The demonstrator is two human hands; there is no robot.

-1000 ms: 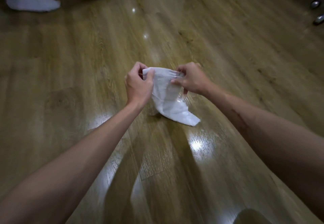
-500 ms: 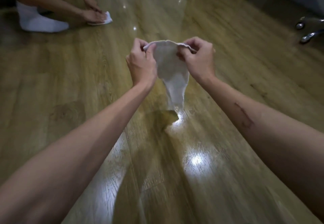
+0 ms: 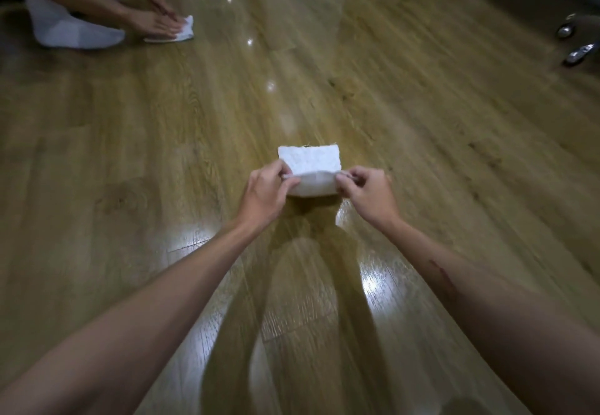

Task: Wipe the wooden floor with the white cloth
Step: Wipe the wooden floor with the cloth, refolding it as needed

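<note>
The wooden floor (image 3: 422, 128) fills nearly the whole view, glossy planks running away from the camera, with bright ceiling reflections near the bottom edge and further up the middle. No edge of the floor shows clearly except at the top right corner, where darker furniture and two chrome chair castors (image 3: 571, 44) stand.

At the top left corner another person (image 3: 74, 21) crouches in a white sock, pressing a second small cloth (image 3: 181, 29) flat on the planks with one hand.

The wearer's two bare forearms reach in from the bottom corners and meet at the centre of the view. The left hand (image 3: 264, 192) is closed in a pinch, thumb and fingers gripping the left near corner of the white cloth (image 3: 310, 162). The right hand (image 3: 368, 192) is closed the same way on the right near corner. Between them the near edge is lifted and curls over, while the far part of the cloth lies flat on the floor, well away from the other person and the castors.

The step in hand looks like preparation, folding or laying out the cloth into a pad, rather than wiping; no stroke appears under way. The next move probably calls for bringing the held edge down onto the flat part, squaring the layers, then setting a palm flat on top so the cloth slides without bunching.
</note>
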